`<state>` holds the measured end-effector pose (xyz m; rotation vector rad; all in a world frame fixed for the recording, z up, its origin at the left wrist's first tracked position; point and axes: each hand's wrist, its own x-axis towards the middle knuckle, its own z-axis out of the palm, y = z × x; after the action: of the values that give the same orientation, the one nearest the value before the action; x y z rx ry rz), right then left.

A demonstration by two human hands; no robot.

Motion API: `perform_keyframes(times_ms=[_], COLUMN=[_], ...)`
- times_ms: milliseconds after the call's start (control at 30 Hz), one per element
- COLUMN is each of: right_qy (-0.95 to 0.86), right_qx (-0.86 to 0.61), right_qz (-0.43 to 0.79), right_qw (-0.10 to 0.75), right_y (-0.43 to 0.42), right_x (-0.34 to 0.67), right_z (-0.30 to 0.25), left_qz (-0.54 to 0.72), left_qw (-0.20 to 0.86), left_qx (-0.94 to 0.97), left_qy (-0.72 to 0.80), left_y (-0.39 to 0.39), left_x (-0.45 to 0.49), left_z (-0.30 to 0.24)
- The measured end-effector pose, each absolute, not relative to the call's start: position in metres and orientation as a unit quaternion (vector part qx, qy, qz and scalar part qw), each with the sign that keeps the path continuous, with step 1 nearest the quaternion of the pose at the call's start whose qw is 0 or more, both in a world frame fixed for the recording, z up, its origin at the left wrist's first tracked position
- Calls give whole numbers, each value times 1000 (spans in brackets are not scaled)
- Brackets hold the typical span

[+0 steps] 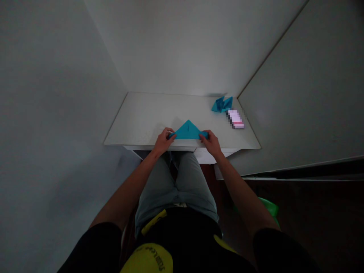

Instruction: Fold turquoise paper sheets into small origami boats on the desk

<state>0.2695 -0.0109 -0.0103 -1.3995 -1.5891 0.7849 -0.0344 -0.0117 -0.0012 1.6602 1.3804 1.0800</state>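
Blue folded-paper triangle point(188, 132): near edge of counter point(142, 113). Left hand point(163, 140), right hand point(211, 142): fingers pinching its opposite ends. Hazard: uneven pull could skew or tear creases. Smartphone point(236, 120): counter's right end. Blue origami piece point(220, 105): counter's far right corner.

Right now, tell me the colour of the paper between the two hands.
The paper is plain bright blue, best seen in the head view.
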Motion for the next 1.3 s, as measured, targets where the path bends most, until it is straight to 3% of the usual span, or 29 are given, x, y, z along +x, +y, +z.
perform_keyframes(times_ms=[233,533,1300], right_qy=[-583,-632,-608], right_qx=[-541,-530,-542], right_qz=[368,380,375], right_qw=[481,419,442], right_y=[10,1,1], right_x=[266,280,275], right_z=[-11,-14,-14], left_qz=[442,444,451], left_qw=[385,399,392], left_qx=[615,615,606], left_qy=[528,516,525], left_y=[3,2,1], left_x=[-29,-38,-40], left_z=[-11,-17,-13])
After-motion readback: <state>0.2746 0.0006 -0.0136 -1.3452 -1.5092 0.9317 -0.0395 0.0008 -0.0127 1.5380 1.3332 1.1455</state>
